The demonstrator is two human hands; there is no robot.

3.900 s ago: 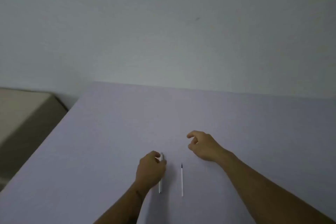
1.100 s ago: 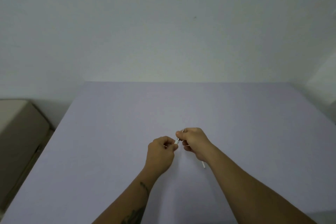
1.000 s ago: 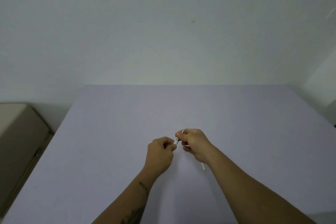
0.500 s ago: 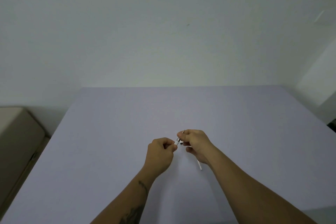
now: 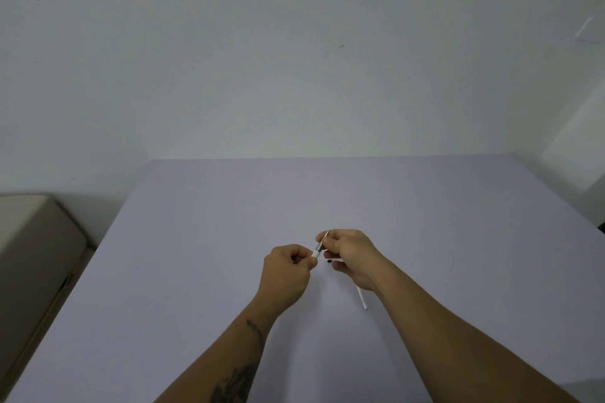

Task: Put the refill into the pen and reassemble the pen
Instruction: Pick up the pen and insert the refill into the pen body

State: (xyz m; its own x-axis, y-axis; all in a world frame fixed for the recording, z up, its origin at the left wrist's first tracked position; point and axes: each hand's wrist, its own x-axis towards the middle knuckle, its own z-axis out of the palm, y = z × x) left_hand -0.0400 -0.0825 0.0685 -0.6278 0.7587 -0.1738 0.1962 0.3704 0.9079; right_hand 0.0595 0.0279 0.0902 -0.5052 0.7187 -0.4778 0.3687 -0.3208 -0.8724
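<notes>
Both hands meet above the middle of the lilac table [image 5: 203, 239]. My left hand [image 5: 286, 275] is closed around the white pen barrel [image 5: 315, 253], of which only a short end shows past the fingers. My right hand [image 5: 352, 255] pinches the pen's silver tip [image 5: 322, 240] between thumb and forefinger, right at the barrel's end. The thin white refill [image 5: 361, 299] is tucked under the right hand's lower fingers. Its tail sticks out below the wrist and its dark point shows near the palm.
A pale wall rises just behind the table's far edge. A beige box-like piece of furniture [image 5: 36, 249] stands beyond the table's left edge. The right edge of the table runs off toward a white corner.
Since the earliest frame both hands have lifted the barrel and the refill off the table and come together. Over the last second the hands have barely shifted, with the right fingers working at the silver tip.
</notes>
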